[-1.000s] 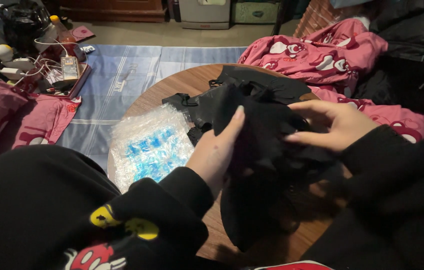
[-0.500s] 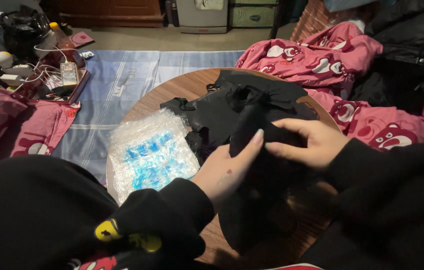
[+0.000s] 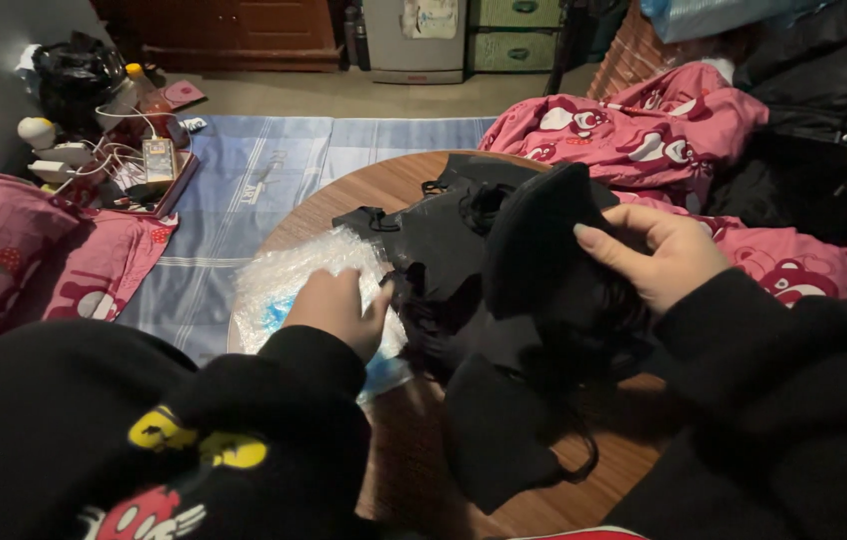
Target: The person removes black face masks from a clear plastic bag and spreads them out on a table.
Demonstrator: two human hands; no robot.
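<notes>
A pile of black fabric masks with ear loops (image 3: 464, 240) lies on a round wooden table (image 3: 414, 470). My right hand (image 3: 659, 255) holds up one black mask (image 3: 534, 240) by its edge, above the pile. My left hand (image 3: 339, 310) rests palm down on a clear plastic bag with blue contents (image 3: 289, 280), at the table's left side, its fingers touching the edge of the black pile. Another black mask (image 3: 494, 440) lies flat near the table's front edge. Both my sleeves are black.
A pink patterned blanket (image 3: 644, 130) lies bunched behind the table at right, with dark clothing (image 3: 824, 100) beyond it. A blue striped mat (image 3: 254, 190) covers the floor at left. A tray of chargers and cables (image 3: 134, 165) sits far left, and a pink pillow (image 3: 14, 250) is beside it.
My left hand has left the black fabric and moved left onto the plastic bag. My right hand has lifted one black mask higher and to the right.
</notes>
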